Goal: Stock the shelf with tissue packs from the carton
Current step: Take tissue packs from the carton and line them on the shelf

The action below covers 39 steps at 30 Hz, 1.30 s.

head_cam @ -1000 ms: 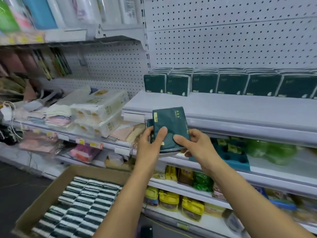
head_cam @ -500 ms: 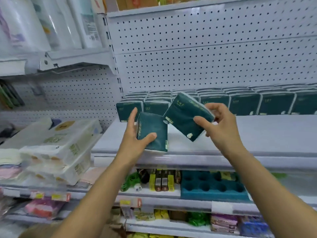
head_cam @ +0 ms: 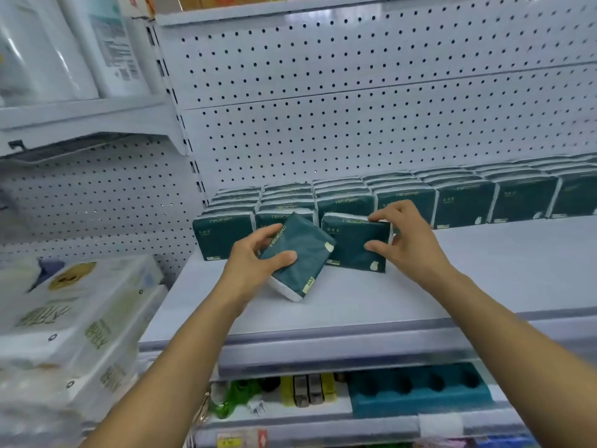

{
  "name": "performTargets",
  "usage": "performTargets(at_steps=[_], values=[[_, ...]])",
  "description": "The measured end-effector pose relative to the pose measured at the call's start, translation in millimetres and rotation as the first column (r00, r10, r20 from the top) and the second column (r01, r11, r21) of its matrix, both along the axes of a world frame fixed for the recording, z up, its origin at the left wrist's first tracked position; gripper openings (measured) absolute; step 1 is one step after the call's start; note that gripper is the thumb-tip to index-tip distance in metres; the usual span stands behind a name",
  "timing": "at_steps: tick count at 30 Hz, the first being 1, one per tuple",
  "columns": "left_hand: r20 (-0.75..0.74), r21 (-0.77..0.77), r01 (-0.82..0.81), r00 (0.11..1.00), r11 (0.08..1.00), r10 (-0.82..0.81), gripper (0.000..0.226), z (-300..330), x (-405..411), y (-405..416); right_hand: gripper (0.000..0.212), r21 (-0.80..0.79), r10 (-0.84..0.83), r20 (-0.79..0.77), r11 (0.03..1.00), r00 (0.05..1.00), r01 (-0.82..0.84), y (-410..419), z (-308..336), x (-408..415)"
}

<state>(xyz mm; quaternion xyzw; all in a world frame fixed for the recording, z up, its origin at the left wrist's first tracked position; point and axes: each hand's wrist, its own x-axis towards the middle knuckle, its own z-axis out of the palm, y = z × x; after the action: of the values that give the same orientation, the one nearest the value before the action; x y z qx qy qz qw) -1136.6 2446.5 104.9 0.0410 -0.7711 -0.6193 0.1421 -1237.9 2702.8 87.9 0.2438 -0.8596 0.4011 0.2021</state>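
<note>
Far left: white plastic-wrapped bulk tissue bundles (head_cam: 74, 321) stacked on the neighbouring shelf section, blurred. Left hand (head_cam: 250, 263) grasps a dark green rectangular tissue pack (head_cam: 298, 257), thumb across its front face, fingers behind. Pack is tilted: long axis runs from upper left to lower right, printed top edge toward upper left, white lower corner touching the pale grey metal shelf (head_cam: 355, 305). Just beside it, right hand (head_cam: 408, 242) grips a second dark green tissue pack (head_cam: 355, 242) at its right end, fingertips on the top edge, thumb on the front. This pack stands upright on the shelf, long axis horizontal, face toward the camera, directly in front of the row of identical green packs (head_cam: 465, 202) lined along the back. Behind: white perforated pegboard panel (head_cam: 355, 101). Lower shelf carries a teal moulded tray (head_cam: 420, 392) and small yellow items, blurred.
</note>
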Motion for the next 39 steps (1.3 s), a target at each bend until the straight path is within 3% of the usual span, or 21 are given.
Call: performTargets(at_steps=[7, 17, 20, 23, 26, 28, 30, 32, 35, 37, 39], values=[[0.047, 0.055, 0.013, 0.999, 0.998, -0.015, 0.04, -1, -14, -7, 0.04, 0.147, -0.028, -0.158, 0.988, 0.987, 0.051, -12, 1, -32], [0.04, 0.064, -0.01, 0.999, 0.998, 0.008, 0.04, 0, -22, 13, 0.044, 0.279, -0.075, -0.345, 0.944, 0.936, 0.178, -12, -5, -58], [0.014, 0.043, -0.011, 1.0, 0.999, 0.01, 0.041, 0, -25, 20, 0.047, 0.23, -0.108, -0.367, 0.952, 0.924, 0.202, -8, -1, -49], [-0.044, 0.025, 0.035, 0.998, 0.999, -0.034, 0.038, 4, -28, 34, 0.053, -0.004, 0.027, -0.109, 1.0, 0.994, -0.027, 1, 10, -21], [-0.107, -0.005, 0.128, 0.986, 0.992, -0.128, 0.034, 8, -30, 57, 0.064, -0.175, 0.315, 0.222, 0.944, 0.923, -0.28, 12, 14, 3], [-0.134, -0.103, 0.143, 0.979, 0.984, -0.156, 0.031, 8, -34, 73, 0.064, -0.224, 0.369, 0.265, 0.922, 0.891, -0.316, 24, 8, 3], [-0.204, -0.221, 0.039, 0.975, 0.975, -0.085, 0.024, 5, -41, 85, 0.055, -0.222, 0.336, 0.24, 0.932, 0.911, -0.285, 39, 3, -2], [-0.38, -0.434, -0.22, 0.924, 0.873, 0.044, 0.023, 0, -51, 88, 0.049, -0.235, 0.304, 0.246, 0.94, 0.92, -0.247, 58, -4, -11], [-0.556, -0.684, -0.491, 0.83, 0.539, 0.049, 0.048, -8, -71, 81, 0.047, -0.24, 0.241, 0.243, 0.954, 0.94, -0.182, 86, -11, -25], [-0.515, -0.807, -0.49, 0.857, 0.329, 0.014, 0.076, -14, -86, 77, 0.046, -0.236, 0.177, 0.231, 0.964, 0.957, -0.121, 99, -11, -32], [-0.4, -0.897, -0.399, 0.916, 0.188, 0.037, 0.096, -17, -95, 75, 0.044, -0.268, 0.137, 0.23, 0.961, 0.963, -0.073, 107, -11, -40]])
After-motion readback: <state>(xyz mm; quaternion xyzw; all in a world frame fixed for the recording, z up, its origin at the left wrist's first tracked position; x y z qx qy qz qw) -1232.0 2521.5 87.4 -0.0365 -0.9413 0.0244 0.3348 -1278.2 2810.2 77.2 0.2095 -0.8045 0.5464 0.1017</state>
